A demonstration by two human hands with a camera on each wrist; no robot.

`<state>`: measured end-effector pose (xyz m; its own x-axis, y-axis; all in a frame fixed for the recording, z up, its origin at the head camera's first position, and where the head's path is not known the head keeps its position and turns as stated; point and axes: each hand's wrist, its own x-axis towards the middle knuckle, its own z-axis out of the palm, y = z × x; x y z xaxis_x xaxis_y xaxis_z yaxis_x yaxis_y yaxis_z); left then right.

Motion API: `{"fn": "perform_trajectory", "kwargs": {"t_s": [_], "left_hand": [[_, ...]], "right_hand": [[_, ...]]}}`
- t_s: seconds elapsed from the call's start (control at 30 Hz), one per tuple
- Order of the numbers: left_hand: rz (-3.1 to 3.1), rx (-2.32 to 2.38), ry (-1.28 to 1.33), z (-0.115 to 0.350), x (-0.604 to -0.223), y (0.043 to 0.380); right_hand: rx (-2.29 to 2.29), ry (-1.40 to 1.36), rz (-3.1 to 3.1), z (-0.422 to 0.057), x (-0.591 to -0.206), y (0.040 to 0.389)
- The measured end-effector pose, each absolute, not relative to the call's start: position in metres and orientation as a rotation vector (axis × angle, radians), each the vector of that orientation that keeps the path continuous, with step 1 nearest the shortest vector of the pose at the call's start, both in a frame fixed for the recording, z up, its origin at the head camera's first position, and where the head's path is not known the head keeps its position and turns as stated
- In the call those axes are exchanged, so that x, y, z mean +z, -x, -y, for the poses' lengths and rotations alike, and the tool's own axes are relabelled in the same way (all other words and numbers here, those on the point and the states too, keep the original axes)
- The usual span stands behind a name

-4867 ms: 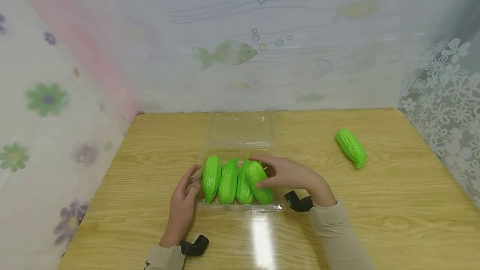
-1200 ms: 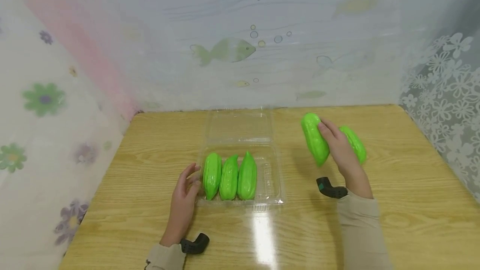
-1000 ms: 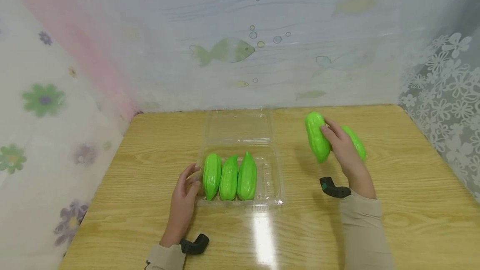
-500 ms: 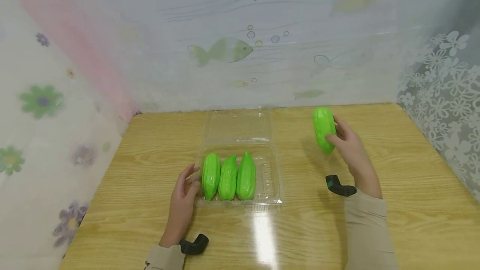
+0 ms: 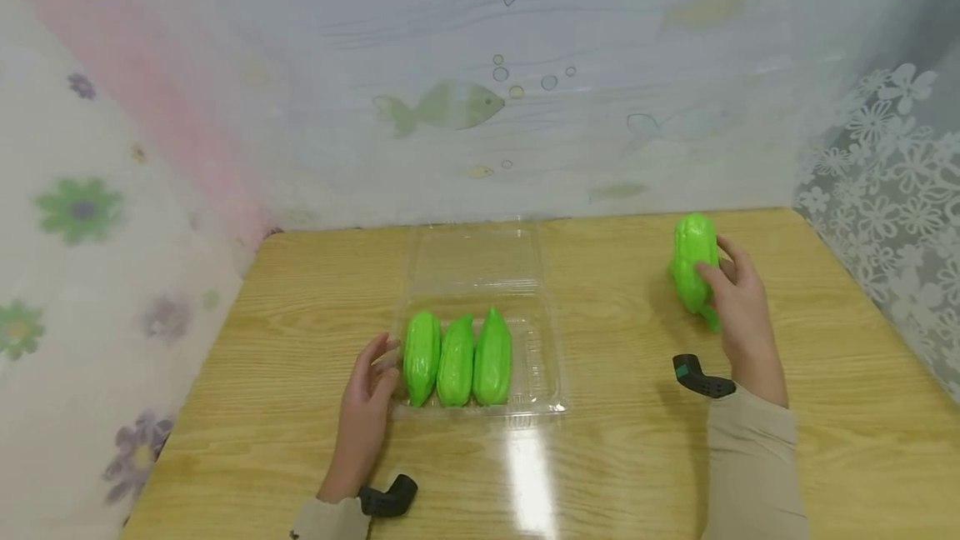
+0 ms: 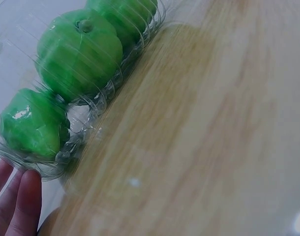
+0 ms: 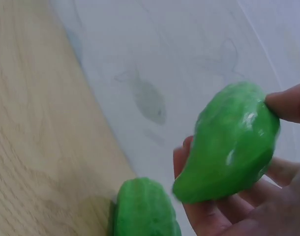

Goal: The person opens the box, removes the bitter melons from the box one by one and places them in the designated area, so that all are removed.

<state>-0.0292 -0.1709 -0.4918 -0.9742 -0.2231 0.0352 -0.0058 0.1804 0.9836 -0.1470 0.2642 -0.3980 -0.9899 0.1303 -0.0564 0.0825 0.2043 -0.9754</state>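
My right hand [image 5: 744, 311] grips a glossy green ridged toy bitter melon [image 5: 692, 252] between thumb and fingers, at the table's right rear. A second bitter melon [image 7: 144, 211] lies on the table below it, mostly hidden in the head view. In the right wrist view, the held bitter melon [image 7: 228, 142] has its tapered tip pointing down-left, apart from the other. At centre, a clear plastic clamshell box [image 5: 558, 357] holds three bitter melons [image 5: 455, 361] side by side. Fingertips of my left hand [image 5: 362, 402] touch the box's left wall, fingers loosely bent.
The box's clear lid [image 5: 480, 252] lies folded back toward the rear wall covering [image 5: 450, 165]. Wood-grained table surface [image 5: 615, 457] surrounds the box. A black wrist mount [image 5: 701, 377] sticks out from my right wrist, another mount [image 5: 390, 497] from my left.
My right hand has taken a bitter melon from the box's right end and carried it right, over the one lying on the table. The left hand stays at the box.
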Motion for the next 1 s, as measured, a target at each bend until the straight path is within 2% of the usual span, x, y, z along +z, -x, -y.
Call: {"fn": "perform_trajectory", "kwargs": {"t_s": [0.83, 1.0], "left_hand": [[2.287, -1.891, -0.191, 0.171, -0.490, 0.025], [2.288, -1.913, -0.201, 0.167, -0.477, 0.024]], "right_hand": [[2.130, 0.443, 2.004, -0.295, -0.412, 0.143], [2.233, 0.531, 1.792, -0.301, -0.414, 0.145]]}}
